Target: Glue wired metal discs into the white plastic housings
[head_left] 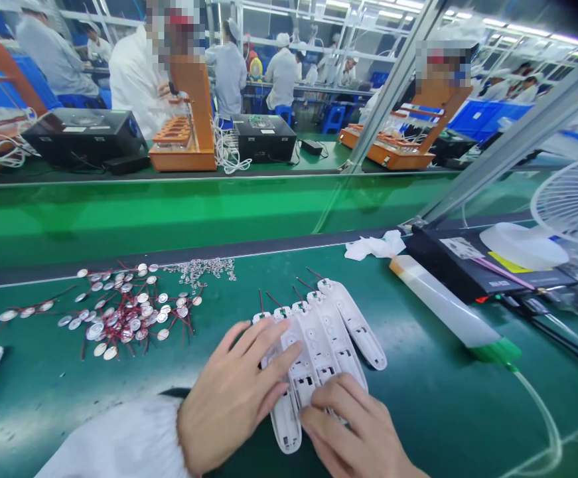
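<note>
Several long white plastic housings [314, 340] lie side by side on the green bench, open face up, with red wires rising from their far ends. Across the leftmost ones rests my left hand [241, 382], its fingers stretched out and apart. My right hand [351, 425] is at the near ends of the middle housings, fingers bent and closed around one end; the fingertips are partly hidden. The rightmost housing [361, 325] lies at a slant, untouched by either hand.
Small silvery discs with red wires [129, 312] lie heaped at left, beside tiny clear pieces [206, 269]. To the right are a glue syringe [448, 309] with a hose, a black box [468, 255], crumpled tissue [375, 245] and a fan [575, 199]. Co-workers sit beyond the green partition.
</note>
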`<action>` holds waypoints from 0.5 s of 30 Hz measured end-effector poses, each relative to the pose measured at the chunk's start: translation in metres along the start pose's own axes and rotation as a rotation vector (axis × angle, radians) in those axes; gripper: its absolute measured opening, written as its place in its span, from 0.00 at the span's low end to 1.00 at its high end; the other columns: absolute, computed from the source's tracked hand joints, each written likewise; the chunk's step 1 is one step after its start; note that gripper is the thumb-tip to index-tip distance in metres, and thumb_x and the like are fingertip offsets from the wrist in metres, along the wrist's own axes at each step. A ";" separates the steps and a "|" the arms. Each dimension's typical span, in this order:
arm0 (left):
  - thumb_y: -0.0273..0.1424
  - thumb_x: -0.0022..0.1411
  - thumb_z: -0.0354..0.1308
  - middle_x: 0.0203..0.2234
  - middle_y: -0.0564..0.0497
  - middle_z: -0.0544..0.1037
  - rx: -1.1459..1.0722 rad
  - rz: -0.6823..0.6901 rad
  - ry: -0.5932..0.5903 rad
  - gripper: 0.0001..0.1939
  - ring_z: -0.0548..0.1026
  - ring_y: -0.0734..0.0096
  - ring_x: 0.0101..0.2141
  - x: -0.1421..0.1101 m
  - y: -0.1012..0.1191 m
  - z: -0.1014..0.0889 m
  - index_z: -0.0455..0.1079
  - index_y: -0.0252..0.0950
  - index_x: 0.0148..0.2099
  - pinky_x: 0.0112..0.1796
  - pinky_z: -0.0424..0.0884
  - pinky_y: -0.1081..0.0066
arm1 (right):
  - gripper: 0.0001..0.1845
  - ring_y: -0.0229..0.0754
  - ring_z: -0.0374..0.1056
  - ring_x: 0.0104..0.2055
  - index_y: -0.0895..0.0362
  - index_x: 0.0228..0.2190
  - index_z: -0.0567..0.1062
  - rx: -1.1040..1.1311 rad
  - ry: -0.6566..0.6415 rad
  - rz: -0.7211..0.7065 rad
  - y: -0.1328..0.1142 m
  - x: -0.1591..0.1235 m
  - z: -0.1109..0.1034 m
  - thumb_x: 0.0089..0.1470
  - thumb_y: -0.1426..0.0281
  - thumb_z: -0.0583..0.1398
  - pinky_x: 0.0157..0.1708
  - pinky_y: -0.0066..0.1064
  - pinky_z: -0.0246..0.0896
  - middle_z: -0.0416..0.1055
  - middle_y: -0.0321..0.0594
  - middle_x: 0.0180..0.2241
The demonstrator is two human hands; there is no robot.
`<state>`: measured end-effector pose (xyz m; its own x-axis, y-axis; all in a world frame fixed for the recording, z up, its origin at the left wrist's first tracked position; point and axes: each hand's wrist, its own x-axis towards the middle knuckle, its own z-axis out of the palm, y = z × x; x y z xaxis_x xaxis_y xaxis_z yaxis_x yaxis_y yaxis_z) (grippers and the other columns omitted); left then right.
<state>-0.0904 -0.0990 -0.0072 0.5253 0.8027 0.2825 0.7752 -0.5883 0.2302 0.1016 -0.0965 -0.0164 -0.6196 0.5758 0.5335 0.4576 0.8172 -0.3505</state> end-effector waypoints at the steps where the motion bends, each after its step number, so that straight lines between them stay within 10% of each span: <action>1: 0.29 0.66 0.46 0.58 0.44 0.61 0.042 0.027 -0.046 0.19 0.61 0.53 0.55 0.001 -0.003 0.003 0.56 0.41 0.59 0.49 0.63 0.48 | 0.14 0.36 0.61 0.23 0.57 0.27 0.71 -0.053 0.018 -0.024 -0.003 -0.005 0.002 0.57 0.80 0.49 0.22 0.26 0.56 0.67 0.36 0.21; 15: 0.31 0.64 0.51 0.62 0.48 0.53 0.065 0.007 -0.150 0.22 0.52 0.54 0.60 -0.003 -0.007 0.020 0.57 0.45 0.59 0.54 0.54 0.46 | 0.23 0.37 0.68 0.24 0.57 0.25 0.74 -0.274 0.021 -0.128 -0.015 -0.020 0.014 0.59 0.83 0.44 0.26 0.30 0.62 0.71 0.35 0.21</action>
<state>-0.0902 -0.0952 -0.0286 0.5732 0.8072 0.1406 0.7901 -0.5900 0.1663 0.0980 -0.1197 -0.0330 -0.6715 0.4654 0.5767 0.5333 0.8438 -0.0599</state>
